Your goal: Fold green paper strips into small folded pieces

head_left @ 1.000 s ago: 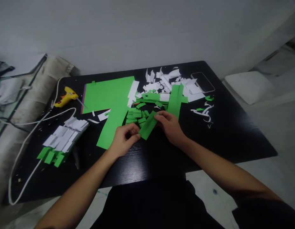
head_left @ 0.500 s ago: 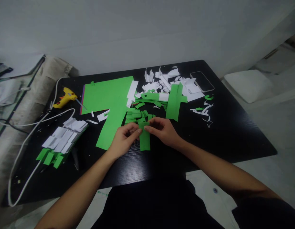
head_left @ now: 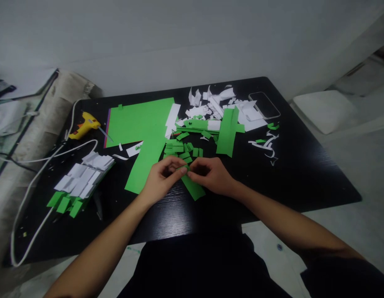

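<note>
A green paper strip (head_left: pixel 193 188) is pinched at its upper end between my two hands, its lower part slanting down to the right over the table. My left hand (head_left: pixel 163 174) grips the strip's top from the left, thumb in front. From the right, my right hand (head_left: pixel 213 174) closes its fingers and thumb on the same end; the fingertips partly hide that edge. Just beyond my hands lie several small folded green paper pieces (head_left: pixel 175 146). A larger green sheet (head_left: pixel 145 165) reaches under my left hand's side, and a wider creased green strip (head_left: pixel 226 134) rests to the right.
On the black table (head_left: pixel 297 165), a yellow glue gun (head_left: pixel 86 125) lies at left with a white cord (head_left: pixel 27 203). Nearer is a white-and-green folded-paper assembly (head_left: pixel 82 178). White paper scraps (head_left: pixel 217 105) and a phone (head_left: pixel 265 105) are at the back right.
The green strip has turned, its lower end swinging to the right. My right hand has dropped slightly and come closer to my left; both still hold the strip.
</note>
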Available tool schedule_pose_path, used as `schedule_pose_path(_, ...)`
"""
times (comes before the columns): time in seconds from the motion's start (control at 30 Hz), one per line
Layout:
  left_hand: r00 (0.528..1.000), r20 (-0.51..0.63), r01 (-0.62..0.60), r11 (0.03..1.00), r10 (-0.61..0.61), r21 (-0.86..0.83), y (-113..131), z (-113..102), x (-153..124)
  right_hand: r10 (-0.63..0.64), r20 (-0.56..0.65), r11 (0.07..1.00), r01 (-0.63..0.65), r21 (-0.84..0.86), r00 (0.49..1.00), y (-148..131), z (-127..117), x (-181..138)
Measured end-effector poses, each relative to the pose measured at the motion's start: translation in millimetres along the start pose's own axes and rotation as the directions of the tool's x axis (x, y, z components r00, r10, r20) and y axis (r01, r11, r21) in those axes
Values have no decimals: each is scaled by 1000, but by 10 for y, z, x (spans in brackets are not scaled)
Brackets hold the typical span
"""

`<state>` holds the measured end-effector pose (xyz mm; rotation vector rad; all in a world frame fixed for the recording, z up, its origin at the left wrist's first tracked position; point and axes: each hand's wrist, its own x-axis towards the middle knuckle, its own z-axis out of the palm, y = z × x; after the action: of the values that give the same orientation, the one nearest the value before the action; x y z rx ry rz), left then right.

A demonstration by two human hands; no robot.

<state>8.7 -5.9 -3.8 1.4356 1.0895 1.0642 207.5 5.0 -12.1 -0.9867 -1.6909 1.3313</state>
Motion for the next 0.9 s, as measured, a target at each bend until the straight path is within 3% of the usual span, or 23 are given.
schedule_pose_path(0.2, 999, 35, 25, 1000, -24, -9, -9, -6, -4, -18, 19, 1000, 18, -13, 1000, 8, 21, -20)
schedule_pose_path(0.9, 998, -15, 62, 998, -62, -34, 1, -23, -13, -7, 43, 1000, 6, 6, 999, 19, 35, -39)
